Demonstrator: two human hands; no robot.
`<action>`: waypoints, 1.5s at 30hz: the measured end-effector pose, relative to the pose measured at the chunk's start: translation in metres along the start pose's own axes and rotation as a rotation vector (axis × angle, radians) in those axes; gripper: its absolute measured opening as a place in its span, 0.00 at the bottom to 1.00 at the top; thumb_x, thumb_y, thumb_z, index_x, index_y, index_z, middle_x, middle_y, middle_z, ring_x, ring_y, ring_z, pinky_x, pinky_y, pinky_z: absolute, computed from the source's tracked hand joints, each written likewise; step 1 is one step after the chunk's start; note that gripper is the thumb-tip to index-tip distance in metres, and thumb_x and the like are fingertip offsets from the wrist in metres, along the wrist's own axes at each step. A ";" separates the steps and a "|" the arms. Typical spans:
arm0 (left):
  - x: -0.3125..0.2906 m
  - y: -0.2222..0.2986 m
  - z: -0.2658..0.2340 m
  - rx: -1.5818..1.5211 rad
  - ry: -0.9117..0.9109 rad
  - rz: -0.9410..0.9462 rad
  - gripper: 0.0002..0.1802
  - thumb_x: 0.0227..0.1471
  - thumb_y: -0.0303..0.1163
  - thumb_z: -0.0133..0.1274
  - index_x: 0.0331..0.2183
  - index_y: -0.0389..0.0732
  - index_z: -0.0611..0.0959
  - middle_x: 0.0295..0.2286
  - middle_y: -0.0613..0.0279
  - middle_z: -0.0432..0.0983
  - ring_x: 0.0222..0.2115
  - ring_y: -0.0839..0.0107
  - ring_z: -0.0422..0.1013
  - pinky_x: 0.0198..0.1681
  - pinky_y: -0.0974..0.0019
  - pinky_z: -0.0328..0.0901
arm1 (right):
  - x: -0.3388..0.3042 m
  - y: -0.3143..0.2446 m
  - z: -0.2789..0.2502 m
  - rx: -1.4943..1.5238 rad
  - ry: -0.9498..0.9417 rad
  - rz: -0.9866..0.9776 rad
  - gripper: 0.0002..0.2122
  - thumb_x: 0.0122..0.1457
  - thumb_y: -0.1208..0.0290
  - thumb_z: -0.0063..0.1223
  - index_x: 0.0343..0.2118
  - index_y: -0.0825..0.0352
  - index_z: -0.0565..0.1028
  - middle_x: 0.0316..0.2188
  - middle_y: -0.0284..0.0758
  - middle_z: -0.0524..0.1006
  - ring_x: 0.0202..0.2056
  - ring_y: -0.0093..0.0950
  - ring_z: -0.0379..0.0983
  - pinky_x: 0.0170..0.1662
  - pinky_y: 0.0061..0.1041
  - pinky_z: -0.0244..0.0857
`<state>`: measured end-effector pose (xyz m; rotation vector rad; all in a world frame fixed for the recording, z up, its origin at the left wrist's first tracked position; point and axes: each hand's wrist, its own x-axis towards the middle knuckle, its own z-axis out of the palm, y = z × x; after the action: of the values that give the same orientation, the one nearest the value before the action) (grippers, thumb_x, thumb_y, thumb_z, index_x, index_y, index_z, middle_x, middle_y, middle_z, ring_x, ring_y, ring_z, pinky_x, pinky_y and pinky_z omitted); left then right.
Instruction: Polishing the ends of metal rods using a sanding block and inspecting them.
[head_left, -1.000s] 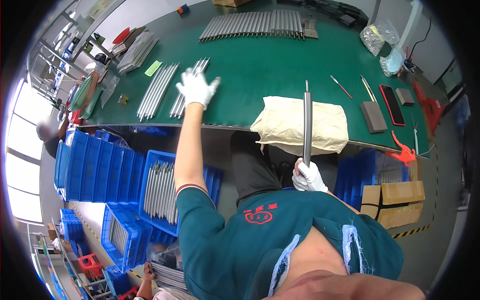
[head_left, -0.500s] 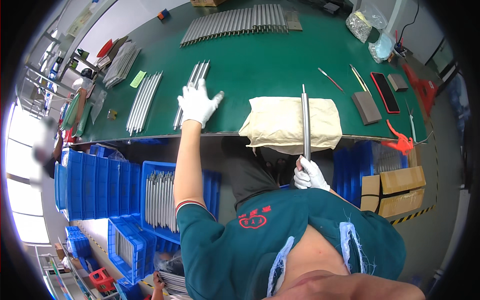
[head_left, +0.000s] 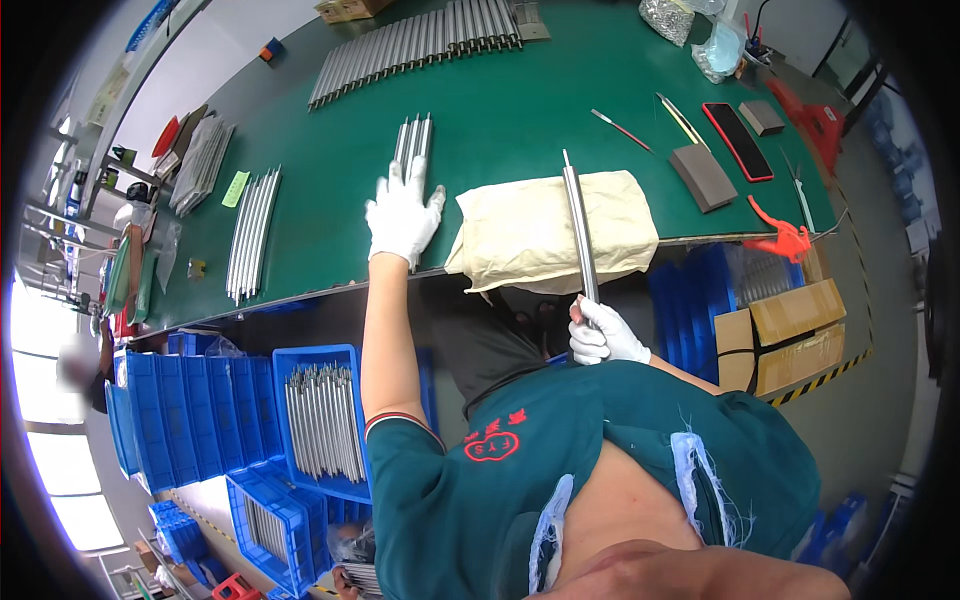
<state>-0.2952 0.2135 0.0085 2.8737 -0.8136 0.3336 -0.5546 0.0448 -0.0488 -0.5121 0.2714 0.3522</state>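
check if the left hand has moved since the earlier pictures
Yes, to the right: the left hand is now farther from the green note and nearer the cream cloth.

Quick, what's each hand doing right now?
Left hand: open, fingers spread over a few thin rods; touching or not, I can't tell.
Right hand: closed, holding the near end of a metal tube.

Red lettering [head_left: 516,417] and 1 red emblem [head_left: 491,447] mark the green shirt [head_left: 470,505].
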 end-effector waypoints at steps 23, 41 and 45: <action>0.026 0.114 -0.033 -0.809 -0.062 0.126 0.22 0.49 0.48 0.49 0.38 0.40 0.78 0.31 0.57 0.75 0.30 0.67 0.71 0.36 0.70 0.64 | 0.009 0.002 -0.009 -0.215 0.151 -0.074 0.13 0.58 0.62 0.45 0.21 0.64 0.66 0.07 0.23 0.54 0.07 0.14 0.47 0.11 0.17 0.42; -0.003 0.124 -0.072 -0.891 -0.347 -0.126 0.15 0.49 0.42 0.48 0.27 0.41 0.80 0.20 0.59 0.74 0.21 0.71 0.70 0.27 0.68 0.63 | 0.013 0.009 -0.009 -0.372 0.405 -0.151 0.08 0.54 0.67 0.52 0.27 0.66 0.70 0.11 0.25 0.63 0.10 0.14 0.55 0.12 0.15 0.50; -0.087 0.105 -0.032 -0.363 -0.143 0.536 0.18 0.46 0.33 0.45 0.42 0.49 0.75 0.31 0.62 0.72 0.26 0.68 0.70 0.27 0.66 0.66 | 0.012 0.011 -0.008 -0.415 0.404 -0.180 0.08 0.54 0.67 0.52 0.30 0.66 0.69 0.14 0.26 0.65 0.12 0.14 0.58 0.14 0.15 0.53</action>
<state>-0.4287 0.1741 0.0256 2.3278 -1.4954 0.0214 -0.5495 0.0529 -0.0645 -1.0123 0.5441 0.1238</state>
